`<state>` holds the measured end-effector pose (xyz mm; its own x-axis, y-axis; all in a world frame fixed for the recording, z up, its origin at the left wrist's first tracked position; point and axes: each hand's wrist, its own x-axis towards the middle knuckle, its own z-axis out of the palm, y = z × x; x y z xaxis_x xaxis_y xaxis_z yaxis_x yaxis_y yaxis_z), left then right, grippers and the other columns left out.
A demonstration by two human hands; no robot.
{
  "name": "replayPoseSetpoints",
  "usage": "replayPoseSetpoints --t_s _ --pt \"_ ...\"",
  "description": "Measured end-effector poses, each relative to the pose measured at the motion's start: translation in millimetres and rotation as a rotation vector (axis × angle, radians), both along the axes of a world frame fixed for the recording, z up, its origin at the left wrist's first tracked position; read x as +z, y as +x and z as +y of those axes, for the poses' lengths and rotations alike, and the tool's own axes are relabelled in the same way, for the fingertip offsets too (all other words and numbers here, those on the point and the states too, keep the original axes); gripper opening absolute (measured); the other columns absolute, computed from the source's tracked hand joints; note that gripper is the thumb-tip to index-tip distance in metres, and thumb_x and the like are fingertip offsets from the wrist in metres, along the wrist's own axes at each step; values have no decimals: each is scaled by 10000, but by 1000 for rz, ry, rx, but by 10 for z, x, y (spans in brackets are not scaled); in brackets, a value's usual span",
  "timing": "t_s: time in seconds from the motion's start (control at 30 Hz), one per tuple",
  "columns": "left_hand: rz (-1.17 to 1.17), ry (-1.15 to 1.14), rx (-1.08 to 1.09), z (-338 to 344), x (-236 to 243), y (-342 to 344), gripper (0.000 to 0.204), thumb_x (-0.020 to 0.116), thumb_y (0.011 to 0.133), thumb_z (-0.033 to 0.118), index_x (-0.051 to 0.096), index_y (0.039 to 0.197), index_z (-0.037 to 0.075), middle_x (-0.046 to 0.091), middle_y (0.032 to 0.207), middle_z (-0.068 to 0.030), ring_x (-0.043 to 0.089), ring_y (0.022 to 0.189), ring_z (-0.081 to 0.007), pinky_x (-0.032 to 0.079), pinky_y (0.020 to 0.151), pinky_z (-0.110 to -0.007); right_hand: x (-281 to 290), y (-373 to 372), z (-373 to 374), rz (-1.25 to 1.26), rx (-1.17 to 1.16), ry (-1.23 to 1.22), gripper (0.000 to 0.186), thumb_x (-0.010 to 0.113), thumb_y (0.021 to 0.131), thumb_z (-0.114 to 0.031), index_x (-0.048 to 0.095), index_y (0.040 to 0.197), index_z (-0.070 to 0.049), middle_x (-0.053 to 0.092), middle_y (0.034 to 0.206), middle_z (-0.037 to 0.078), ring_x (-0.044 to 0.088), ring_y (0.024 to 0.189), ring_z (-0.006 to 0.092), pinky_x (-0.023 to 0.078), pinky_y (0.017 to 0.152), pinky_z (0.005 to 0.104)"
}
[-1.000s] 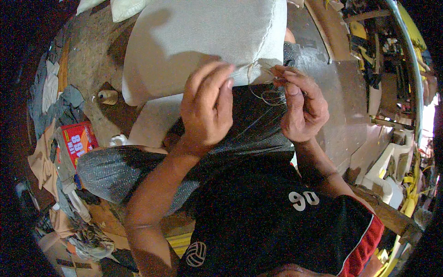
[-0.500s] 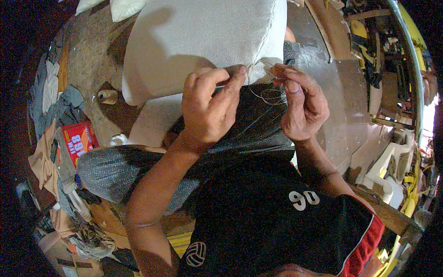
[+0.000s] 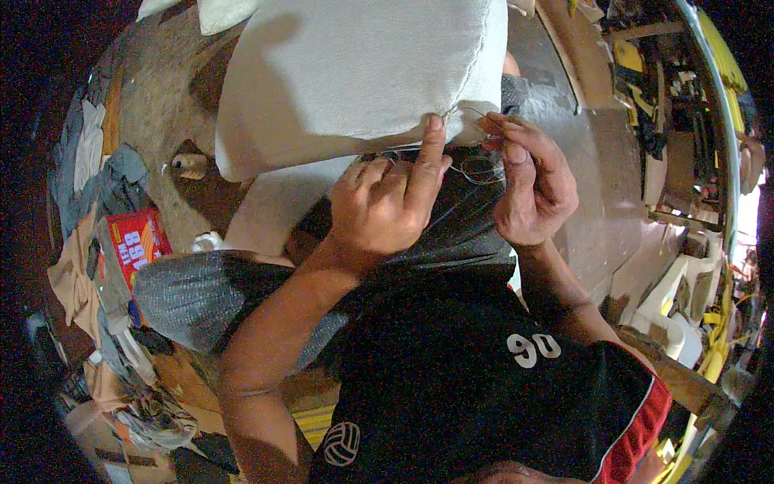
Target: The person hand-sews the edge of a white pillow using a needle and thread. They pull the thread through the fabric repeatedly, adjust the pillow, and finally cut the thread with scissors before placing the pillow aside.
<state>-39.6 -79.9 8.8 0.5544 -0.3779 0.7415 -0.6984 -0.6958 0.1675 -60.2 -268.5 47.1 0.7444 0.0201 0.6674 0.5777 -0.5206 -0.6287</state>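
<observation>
A pale, cloth-covered cushion (image 3: 363, 73) lies across my lap, with a stitched seam running along its right side to the near corner. My left hand (image 3: 389, 198) is at the near edge; its index finger stretches up and its tip touches the fabric by the seam, while the other fingers curl loosely. To the right of the corner, my right hand (image 3: 534, 181) pinches a thin thread (image 3: 481, 171), which hangs in loops below the corner. A fine dark line runs from these fingertips to the seam; whether it is a needle or thread, I cannot tell.
On the floor at left stand a spool of twine (image 3: 190, 166) and a red packet (image 3: 139, 242) among cloth scraps (image 3: 76, 282). Pale stuffed pieces (image 3: 226, 14) lie at the far left. Shelving with clutter (image 3: 645, 89) and a white plastic part (image 3: 677, 315) line the right side.
My left hand has come down and right, its index finger straightening onto the fabric from a bent, thumb-side grip. The cushion has shifted slightly right; my right hand has barely moved.
</observation>
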Motion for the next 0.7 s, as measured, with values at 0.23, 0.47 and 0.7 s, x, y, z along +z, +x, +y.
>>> replayPoseSetpoints --t_s 0.23,0.47,0.7 --pt "242 -183 -85 -54 48 -87 595 744 858 203 554 1381 -8 629 636 -76 602 505 -179 519 507 -327 4 -6 -9 -32 -1 -68 168 521 993 15 635 1104 70 687 1100 253 695 994 304 588 797 364" --pt "387 -290 -155 -97 12 -123 657 733 860 160 476 1441 -8 684 786 -123 649 575 -230 529 554 -371 -4 -26 9 -9 0 -53 177 503 1003 13 633 1108 69 678 1115 259 693 1001 308 594 798 374" --pt "460 -111 -180 -83 28 -177 695 713 854 146 428 1478 37 707 1046 -206 687 750 -358 572 663 -438 -62 5 -12 -51 14 -36 186 498 1016 -13 627 1125 65 677 1124 260 686 1025 313 596 794 372"
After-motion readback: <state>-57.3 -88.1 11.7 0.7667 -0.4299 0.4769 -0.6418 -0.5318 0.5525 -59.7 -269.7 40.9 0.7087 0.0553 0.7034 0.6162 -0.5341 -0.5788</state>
